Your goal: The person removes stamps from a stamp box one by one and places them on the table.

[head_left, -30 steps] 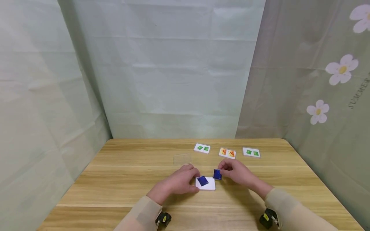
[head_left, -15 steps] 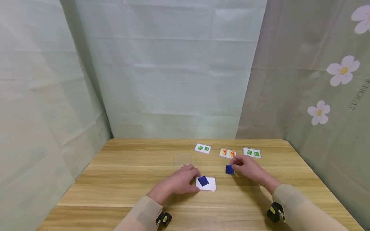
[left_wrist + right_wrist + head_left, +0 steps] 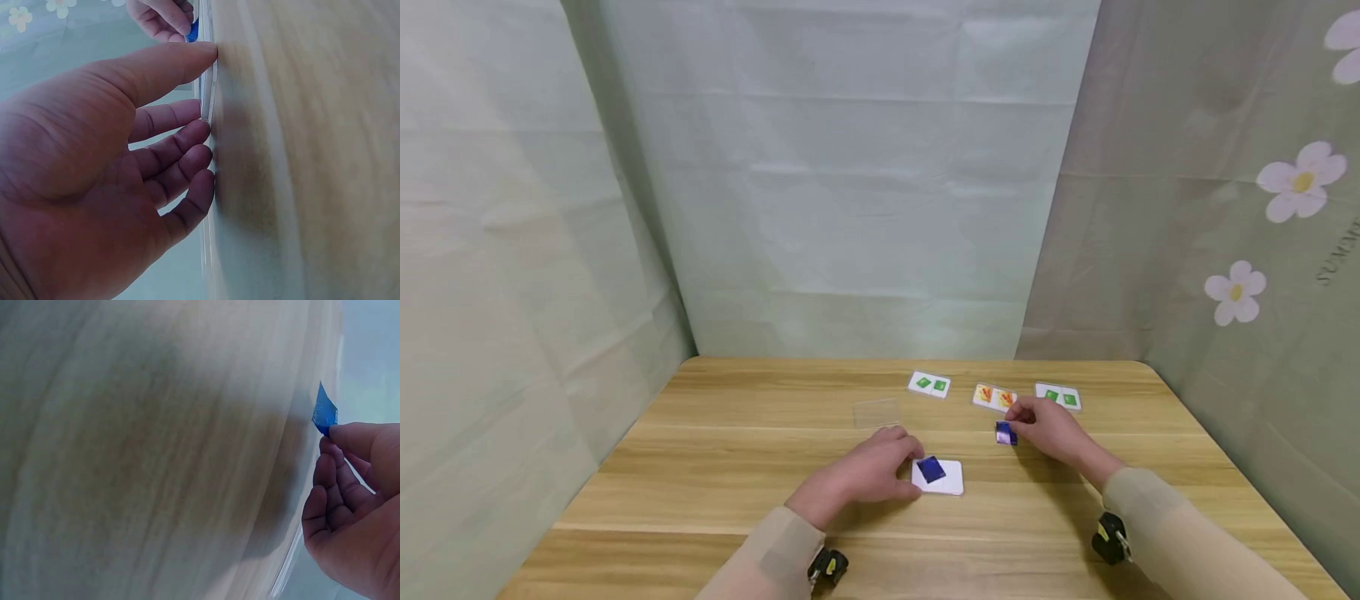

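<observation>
My left hand [image 3: 880,468] rests on the table and holds a white card [image 3: 952,477] at its left side, thumb at the near corner and a finger at the far one. In the left wrist view the clear-edged card [image 3: 208,94] shows edge-on between thumb and fingers. A dark blue square [image 3: 932,469] lies tilted on that card. Farther right, my right hand [image 3: 1054,433] pinches a second blue square [image 3: 1005,434] by its edge, just above the table. The right wrist view shows this thin piece [image 3: 325,411] at the thumb tip, fingers curled beneath.
Behind the hands lie a card with green squares [image 3: 928,384], a card with orange pictures [image 3: 995,397] and another green-square card [image 3: 1058,396], partly hidden by my right hand. A clear rectangular plate [image 3: 877,412] lies left of them. Fabric [image 3: 880,250] hangs around the wooden table [image 3: 737,467].
My right hand has moved right and away from me with its blue square, off the white card's corner. The left hand, the card and the square on it have stayed put.
</observation>
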A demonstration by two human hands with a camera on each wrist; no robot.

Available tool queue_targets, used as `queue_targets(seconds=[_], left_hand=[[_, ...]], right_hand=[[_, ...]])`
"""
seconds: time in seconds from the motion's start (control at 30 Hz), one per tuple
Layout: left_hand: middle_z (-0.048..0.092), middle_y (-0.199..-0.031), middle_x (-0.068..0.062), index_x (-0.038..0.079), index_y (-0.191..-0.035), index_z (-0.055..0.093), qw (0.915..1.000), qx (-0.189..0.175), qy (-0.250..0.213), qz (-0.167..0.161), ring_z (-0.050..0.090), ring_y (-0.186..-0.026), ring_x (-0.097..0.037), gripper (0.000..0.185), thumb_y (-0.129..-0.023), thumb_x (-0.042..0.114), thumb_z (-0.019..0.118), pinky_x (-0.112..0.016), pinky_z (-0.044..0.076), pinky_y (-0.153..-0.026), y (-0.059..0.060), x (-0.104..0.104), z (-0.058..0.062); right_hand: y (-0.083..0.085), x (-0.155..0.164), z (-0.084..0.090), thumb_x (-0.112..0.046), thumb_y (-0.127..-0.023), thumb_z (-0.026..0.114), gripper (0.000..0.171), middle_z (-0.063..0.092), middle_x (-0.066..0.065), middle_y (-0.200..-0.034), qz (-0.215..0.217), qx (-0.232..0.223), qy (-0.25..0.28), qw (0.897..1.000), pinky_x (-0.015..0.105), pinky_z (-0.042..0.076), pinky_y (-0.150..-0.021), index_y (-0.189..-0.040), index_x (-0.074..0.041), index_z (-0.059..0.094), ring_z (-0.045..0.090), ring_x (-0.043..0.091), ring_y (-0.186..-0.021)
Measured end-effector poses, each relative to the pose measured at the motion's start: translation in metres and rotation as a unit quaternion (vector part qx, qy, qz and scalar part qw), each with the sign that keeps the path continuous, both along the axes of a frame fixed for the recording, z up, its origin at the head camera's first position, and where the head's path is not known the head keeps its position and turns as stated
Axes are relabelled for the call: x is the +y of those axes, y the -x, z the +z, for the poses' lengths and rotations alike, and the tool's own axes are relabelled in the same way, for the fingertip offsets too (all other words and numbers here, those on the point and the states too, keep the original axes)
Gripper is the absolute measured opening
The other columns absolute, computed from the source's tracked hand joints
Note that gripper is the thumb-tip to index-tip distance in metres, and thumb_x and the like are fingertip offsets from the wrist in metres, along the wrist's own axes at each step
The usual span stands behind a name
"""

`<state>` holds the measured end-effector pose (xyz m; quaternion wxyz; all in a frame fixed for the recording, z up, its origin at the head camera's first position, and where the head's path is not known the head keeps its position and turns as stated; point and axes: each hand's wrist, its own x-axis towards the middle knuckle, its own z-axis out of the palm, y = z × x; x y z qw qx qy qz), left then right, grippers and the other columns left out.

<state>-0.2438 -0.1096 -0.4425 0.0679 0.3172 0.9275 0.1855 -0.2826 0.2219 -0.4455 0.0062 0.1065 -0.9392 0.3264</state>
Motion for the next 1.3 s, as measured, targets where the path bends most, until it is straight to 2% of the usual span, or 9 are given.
queue_targets(seconds=[0.23, 0.5, 1.03, 1.3], left_hand=[[0.066, -0.124, 0.002, 0.010, -0.131, 0.074, 0.9998, 0.012, 0.000, -0.014, 0.056, -0.110, -0.010, 0.050, -0.090, 0.029, 0.094, -0.031, 0.052, -0.103, -0.0027, 0.0023, 0.0037], [0.066, -0.122, 0.002, 0.010, -0.130, 0.074, 0.9998, 0.016, 0.006, -0.013, 0.057, -0.109, -0.011, 0.049, -0.089, 0.028, 0.095, -0.031, 0.052, -0.102, -0.0055, 0.0042, 0.0076], [0.066, -0.125, 0.003, 0.013, -0.134, 0.073, 1.0000, -0.001, 0.007, -0.001, 0.057, -0.111, -0.009, 0.051, -0.091, 0.031, 0.094, -0.032, 0.053, -0.104, -0.0042, 0.0035, 0.0032], [0.065, -0.123, 0.004, 0.013, -0.131, 0.073, 0.9999, 0.007, 0.009, -0.003, 0.056, -0.109, -0.009, 0.050, -0.090, 0.031, 0.094, -0.031, 0.053, -0.103, -0.0036, 0.0035, 0.0006]], right_hand=[[0.0039, -0.0016, -0.0028, -0.005, -0.102, 0.076, 0.005, 0.071, 0.003, -0.096, 0.005, 0.016, -0.029, 0.999, 0.045, 0.056, -0.086, -0.100, -0.007, 0.072, 0.061, 0.021, -0.088], [0.0068, -0.0021, -0.0091, -0.004, -0.102, 0.075, 0.006, 0.070, 0.001, -0.094, 0.005, 0.020, -0.048, 0.999, 0.046, 0.056, -0.085, -0.099, -0.009, 0.072, 0.061, 0.020, -0.087], [0.0078, -0.0032, -0.0094, -0.004, -0.103, 0.076, 0.005, 0.067, 0.003, -0.097, -0.010, -0.007, -0.050, 0.999, 0.043, 0.055, -0.085, -0.104, -0.008, 0.073, 0.059, 0.023, -0.089], [0.0055, -0.0024, -0.0070, -0.009, -0.103, 0.077, 0.006, 0.068, 0.004, -0.098, -0.003, 0.006, -0.045, 0.999, 0.045, 0.055, -0.086, -0.103, -0.005, 0.073, 0.059, 0.023, -0.089]])
